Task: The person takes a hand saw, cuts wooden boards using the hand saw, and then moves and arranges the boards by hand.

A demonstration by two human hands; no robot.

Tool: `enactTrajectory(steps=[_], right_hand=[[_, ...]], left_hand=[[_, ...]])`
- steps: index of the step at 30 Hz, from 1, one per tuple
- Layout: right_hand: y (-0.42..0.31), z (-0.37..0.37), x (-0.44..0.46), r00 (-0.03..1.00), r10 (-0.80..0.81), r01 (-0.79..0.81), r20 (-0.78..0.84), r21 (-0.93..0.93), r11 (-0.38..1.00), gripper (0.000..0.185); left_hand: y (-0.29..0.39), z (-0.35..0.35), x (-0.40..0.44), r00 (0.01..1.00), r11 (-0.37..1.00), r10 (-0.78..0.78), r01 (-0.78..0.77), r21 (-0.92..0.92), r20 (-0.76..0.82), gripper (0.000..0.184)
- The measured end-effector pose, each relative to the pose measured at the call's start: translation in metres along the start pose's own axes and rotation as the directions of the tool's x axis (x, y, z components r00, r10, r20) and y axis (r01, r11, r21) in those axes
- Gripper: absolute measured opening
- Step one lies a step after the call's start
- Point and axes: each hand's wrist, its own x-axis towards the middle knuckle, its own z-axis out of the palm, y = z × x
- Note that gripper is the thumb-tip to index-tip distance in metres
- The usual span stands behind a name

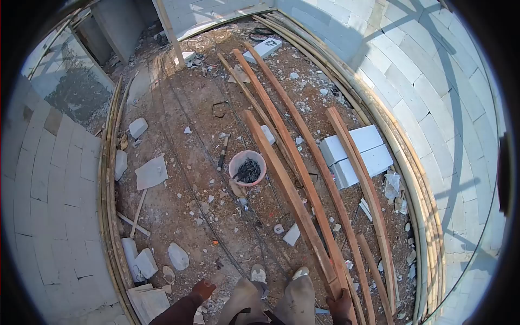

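My right hand is closed around the near end of a long reddish-brown wooden beam, low in the view to the right of my legs. The beam slopes away toward the upper left, its far end beside a white block. Other long wooden beams lie next to it on the right. My left hand hangs over the dirt floor left of my knees, holding nothing, its fingers loosely apart. Ahead of my feet stands a pink bucket with dark nails or similar metal pieces inside. A hammer lies just left of the bucket.
Pale block walls curve along both sides. Bamboo poles lie along the right wall, and more poles along the left. White blocks sit under one beam. Rubble, broken block pieces and thin cables litter the dirt.
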Motion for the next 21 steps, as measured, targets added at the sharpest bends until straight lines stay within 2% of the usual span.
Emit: enactTrajectory(steps=[2, 5, 9, 10, 12, 13, 14, 17, 21], right_hand=[[-0.027, -0.001, -0.005, 1.0, -0.012, 0.011, 0.015, 0.047, 0.999, 0.067], [-0.05, 0.001, -0.024, 0.994, 0.008, -0.017, 0.108, 0.077, 0.997, 0.066], [-0.1, 0.01, -0.019, 0.975, 0.052, -0.062, 0.215, 0.038, 0.997, 0.069], [-0.112, 0.015, -0.012, 0.972, 0.053, -0.06, 0.231, 0.023, 0.998, 0.072], [-0.133, 0.031, -0.001, 0.977, 0.032, -0.04, 0.212, 0.032, 0.999, 0.076], [-0.141, 0.036, 0.002, 0.979, 0.023, -0.031, 0.202, 0.035, 0.999, 0.078], [-0.152, 0.042, 0.008, 0.982, 0.012, -0.019, 0.189, 0.034, 0.999, 0.078], [-0.197, 0.065, 0.034, 0.988, 0.001, -0.01, 0.157, 0.053, 0.999, 0.079], [-0.272, 0.072, 0.062, 0.98, 0.066, -0.076, 0.19, 0.048, 0.996, 0.079]], left_hand=[[-0.072, -0.014, -0.012, 1.0, 0.99, 0.014, -0.01, 0.138, -0.026, 0.063], [-0.11, -0.047, -0.064, 0.975, 0.973, -0.207, 0.214, 0.086, -0.087, 0.057], [-0.157, -0.065, -0.078, 0.991, 0.942, 0.072, -0.031, 0.333, -0.113, 0.042], [-0.159, -0.068, -0.08, 0.968, 0.795, 0.242, -0.159, 0.586, -0.067, 0.028], [-0.139, -0.082, -0.077, 0.978, 0.967, 0.139, -0.101, 0.235, -0.153, 0.026], [-0.129, -0.089, -0.075, 0.981, 0.997, 0.076, -0.069, 0.042, -0.177, 0.026], [-0.125, -0.094, -0.057, 0.983, 0.944, -0.124, 0.074, -0.322, -0.137, 0.042], [-0.105, -0.142, -0.001, 0.987, 0.921, -0.069, 0.008, -0.39, -0.144, 0.043], [-0.029, -0.26, 0.063, 0.994, 0.994, -0.025, 0.013, -0.11, -0.107, 0.046]])
